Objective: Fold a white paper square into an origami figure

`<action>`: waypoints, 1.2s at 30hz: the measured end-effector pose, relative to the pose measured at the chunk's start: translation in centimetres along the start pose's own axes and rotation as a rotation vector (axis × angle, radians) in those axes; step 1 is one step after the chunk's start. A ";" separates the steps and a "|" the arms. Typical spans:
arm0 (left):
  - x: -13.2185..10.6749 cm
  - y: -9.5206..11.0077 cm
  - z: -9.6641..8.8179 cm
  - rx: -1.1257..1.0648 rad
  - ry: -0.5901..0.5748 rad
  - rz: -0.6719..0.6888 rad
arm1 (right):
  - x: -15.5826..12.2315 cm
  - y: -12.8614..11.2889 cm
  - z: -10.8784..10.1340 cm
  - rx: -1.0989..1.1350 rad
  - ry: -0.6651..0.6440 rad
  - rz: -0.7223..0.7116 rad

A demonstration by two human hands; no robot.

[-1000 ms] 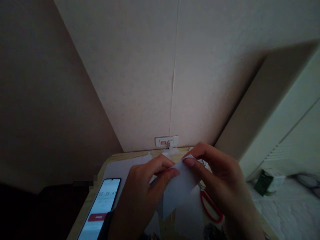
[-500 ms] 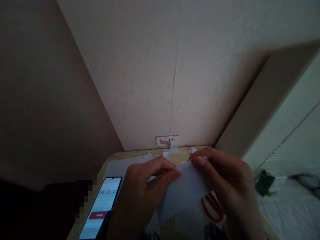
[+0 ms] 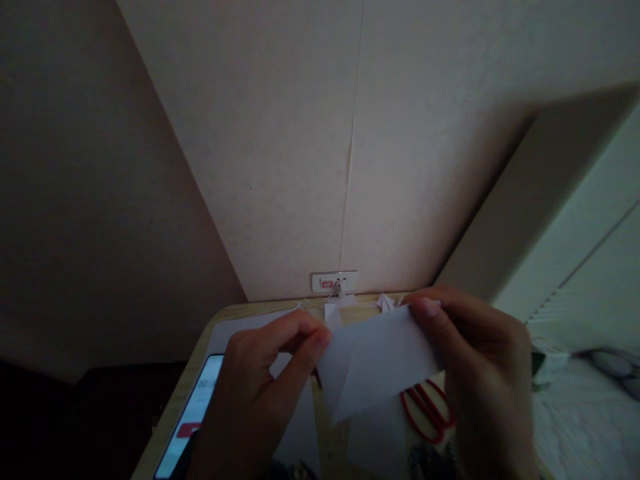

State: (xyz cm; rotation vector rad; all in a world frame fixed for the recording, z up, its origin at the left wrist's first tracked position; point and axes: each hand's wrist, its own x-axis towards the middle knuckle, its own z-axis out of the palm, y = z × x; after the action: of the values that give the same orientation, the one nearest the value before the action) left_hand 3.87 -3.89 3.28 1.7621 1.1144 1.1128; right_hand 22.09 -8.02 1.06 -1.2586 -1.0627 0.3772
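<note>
A white sheet of paper is stretched between my two hands above the small wooden table, with a crease near its left end. My left hand pinches its upper left corner between thumb and forefinger. At the upper right corner, my right hand grips the paper with the thumb on its near face; the other fingers are mostly behind it. Below the sheet lie red-handled scissors, partly covered by it. More white paper rests on the table beneath.
A phone with a lit screen lies left, partly behind my left hand. At the back are a folded paper piece, a paper strip and a wall socket with a plug. Glasses lie on bedding at right.
My hands have moved apart, the left one leftward and the right one rightward. The paper between them has turned and now shows a wider face. More of the scissors shows.
</note>
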 end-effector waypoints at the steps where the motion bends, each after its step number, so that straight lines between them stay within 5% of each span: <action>1: 0.0 -0.1 -0.1 -0.024 0.042 0.007 | 0.1 0.1 -0.1 0.026 0.022 0.021; 4: 0.0 -0.4 -0.1 -0.075 0.177 0.023 | 0.3 0.6 -0.5 0.087 0.103 0.068; 8: -0.1 -0.4 0.6 -0.177 0.165 -0.025 | 0.1 0.9 -0.1 0.112 0.136 0.068; 13: -0.2 0.2 1.5 -0.149 0.123 -0.057 | -0.5 0.0 1.1 0.088 0.062 0.001; 24: -0.2 -0.8 0.5 0.086 0.314 0.152 | 0.1 -0.8 0.7 0.042 -0.147 0.013; 31: 0.0 -1.1 -0.4 0.204 0.111 0.209 | 1.6 -0.4 0.3 -0.020 -0.325 -0.224; 36: 0.4 -1.4 -0.2 0.253 -0.077 0.372 | 1.3 -0.5 0.9 -0.084 -0.360 -0.259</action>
State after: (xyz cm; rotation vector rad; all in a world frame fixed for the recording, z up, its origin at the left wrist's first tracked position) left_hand 3.44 -3.09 2.21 2.2595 0.9353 1.1436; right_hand 21.88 -6.69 2.01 -1.1311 -1.5439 0.3705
